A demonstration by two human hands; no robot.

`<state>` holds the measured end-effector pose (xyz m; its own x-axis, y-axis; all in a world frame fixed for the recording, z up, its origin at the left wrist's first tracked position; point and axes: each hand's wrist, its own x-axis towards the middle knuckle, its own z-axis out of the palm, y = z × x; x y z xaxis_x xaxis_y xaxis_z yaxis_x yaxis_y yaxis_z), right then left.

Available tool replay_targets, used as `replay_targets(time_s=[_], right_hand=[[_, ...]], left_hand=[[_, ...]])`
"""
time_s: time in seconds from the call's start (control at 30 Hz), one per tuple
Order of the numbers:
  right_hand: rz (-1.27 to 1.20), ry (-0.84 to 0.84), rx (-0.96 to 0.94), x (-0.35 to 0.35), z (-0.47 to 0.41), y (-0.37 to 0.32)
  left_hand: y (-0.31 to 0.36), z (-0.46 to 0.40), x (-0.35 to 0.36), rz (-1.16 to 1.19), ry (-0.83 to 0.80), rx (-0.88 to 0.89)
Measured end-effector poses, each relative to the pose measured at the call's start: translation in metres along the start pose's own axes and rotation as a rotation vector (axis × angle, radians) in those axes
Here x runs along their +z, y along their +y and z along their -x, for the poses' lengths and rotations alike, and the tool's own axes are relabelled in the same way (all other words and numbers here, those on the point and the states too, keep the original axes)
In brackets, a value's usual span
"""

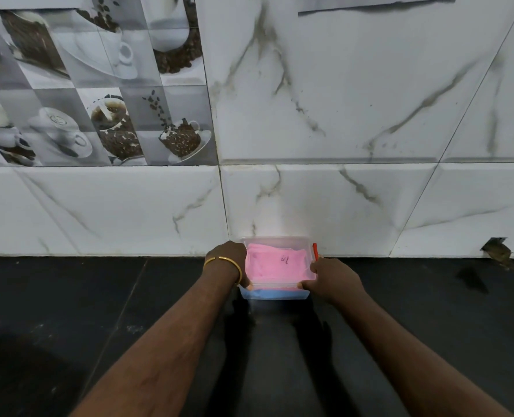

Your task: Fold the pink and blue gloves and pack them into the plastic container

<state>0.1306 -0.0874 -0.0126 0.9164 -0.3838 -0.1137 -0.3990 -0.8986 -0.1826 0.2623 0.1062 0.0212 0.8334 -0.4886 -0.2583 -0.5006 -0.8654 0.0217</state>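
Gloves, pink over blue, already lie folded inside the plastic container [275,291], which sits on the dark countertop [69,311] straight ahead of me, between my two hands and pushed up against the marble-look wall tiles [340,200]. Nearest to me, my forearms converge on the box from either side. My left hand [227,260], wearing a gold bangle [222,261], curls over the left end, its thumb tip pressed on the near-left corner of the rim; my right hand [329,275] mirrors it on the near-right corner, thumb on the front edge and fingers bent over the side. Both hands are closed on the box itself, not on any cloth, and each is about equally near. Through the clear front wall I see the blue glove [273,294] as a flat band at the bottom, and above it the pink glove [275,263] fills the top, with a small dark mark near its middle. A translucent lid seems to lie over the pink layer, though I cannot tell for sure whether it is seated. The container's long axis runs left to right, parallel to the wall, so the folded stack lies flat along that same line. At the far-right end a red clip [315,251] stands up; I judge that pressing down evenly at both ends and snapping it is what remains.
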Motion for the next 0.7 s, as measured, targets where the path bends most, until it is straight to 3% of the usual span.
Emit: replay_targets(time_s=[0.3,0.6,0.7], right_hand=[[0.010,0.002,-0.003,0.003,0.000,0.000],[-0.034,-0.069,0.049,0.017,0.027,-0.011],[-0.025,-0.018,0.082,0.029,0.042,-0.019]], left_hand=[[-0.001,-0.003,0.003,-0.070,0.002,0.021],[-0.007,0.029,0.035,0.108,-0.021,0.037],[-0.006,0.047,0.049,0.051,0.030,0.020]])
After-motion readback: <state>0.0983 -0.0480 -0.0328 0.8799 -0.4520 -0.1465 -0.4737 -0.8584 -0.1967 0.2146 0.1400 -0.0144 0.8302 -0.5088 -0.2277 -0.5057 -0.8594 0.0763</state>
